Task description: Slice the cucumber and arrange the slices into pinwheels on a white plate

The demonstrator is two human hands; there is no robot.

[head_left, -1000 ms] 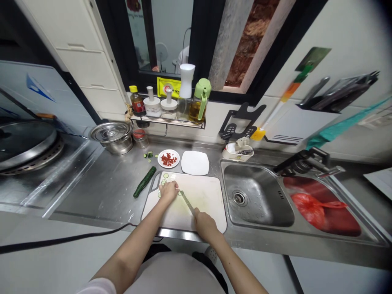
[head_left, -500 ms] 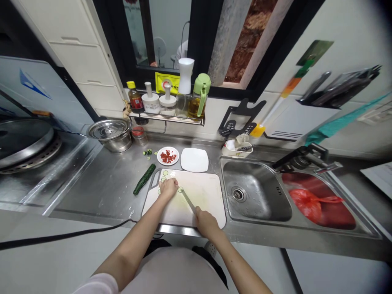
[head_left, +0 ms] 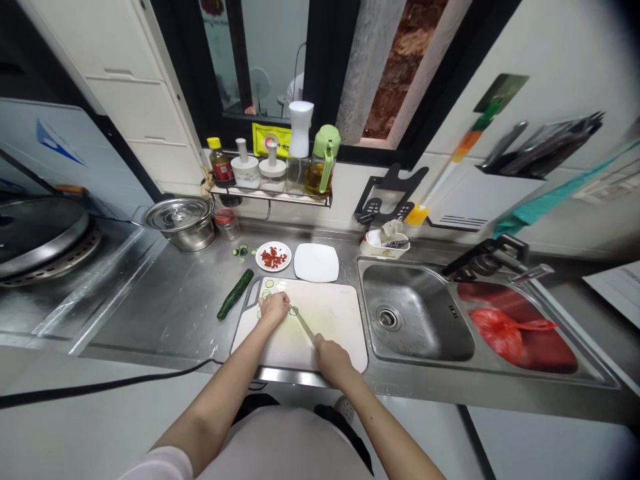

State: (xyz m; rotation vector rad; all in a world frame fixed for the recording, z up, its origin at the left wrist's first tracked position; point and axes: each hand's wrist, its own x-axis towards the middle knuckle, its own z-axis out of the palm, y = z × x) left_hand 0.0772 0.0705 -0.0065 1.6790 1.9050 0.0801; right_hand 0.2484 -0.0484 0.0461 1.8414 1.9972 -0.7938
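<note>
My left hand [head_left: 274,308] is over the left part of a white cutting board [head_left: 340,313], its fingers pinched at the edge of a thin cucumber slice [head_left: 293,311]. In my right hand [head_left: 333,360] is a knife [head_left: 305,325], gripped by the handle, with the blade slanting up and left. The knife's tip is at that slice. More cucumber slices [head_left: 270,284] lie flat by the board's upper left corner, some partly hidden by my left hand. A whole cucumber [head_left: 235,294] rests on the counter left of the board.
Behind the board are a plate of small red pieces [head_left: 273,257] and a white square plate [head_left: 317,262]. Cucumber scraps [head_left: 243,250] lie nearby, beside a lidded steel pot [head_left: 181,220]. A sink [head_left: 420,320] adjoins on the right, with a red bag [head_left: 500,333] beyond.
The view has shifted slightly. My left hand stays at the cucumber slice, and the knife's tip has barely moved there.
</note>
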